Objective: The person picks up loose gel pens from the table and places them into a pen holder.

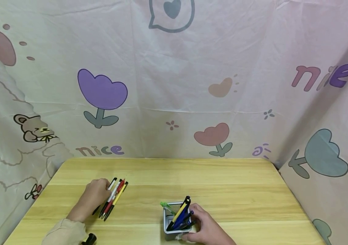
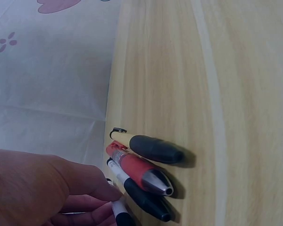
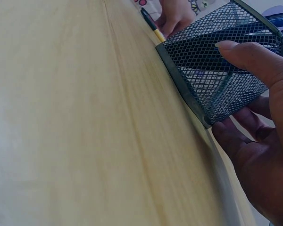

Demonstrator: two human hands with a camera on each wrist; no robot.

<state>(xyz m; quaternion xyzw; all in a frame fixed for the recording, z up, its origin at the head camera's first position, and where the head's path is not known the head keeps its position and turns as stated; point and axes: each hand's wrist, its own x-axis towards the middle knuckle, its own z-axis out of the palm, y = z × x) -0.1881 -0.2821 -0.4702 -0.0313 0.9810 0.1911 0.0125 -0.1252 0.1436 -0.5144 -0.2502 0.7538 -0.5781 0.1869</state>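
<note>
My left hand (image 1: 96, 194), at the left of the table, pinches a white pen with a black grip (image 2: 124, 218) between thumb and fingers. Right beside it lie another white pen with a black grip (image 2: 144, 200), a red pen (image 2: 137, 170) and a yellow pen with a black grip (image 2: 155, 149), side by side and slanted. A square mesh pen holder (image 3: 210, 92) stands near the front, and my right hand (image 1: 206, 224) grips its right side, thumb on the mesh. Inside lean a yellow-and-black pen (image 1: 179, 215), several blue pens (image 1: 184, 217) and a green pen (image 1: 168, 207).
A black object (image 1: 90, 239) lies at the front edge of view, by the left sleeve (image 1: 65, 233). The wooden table (image 1: 238, 190) is bounded at the back and sides by a printed cloth (image 1: 161, 85).
</note>
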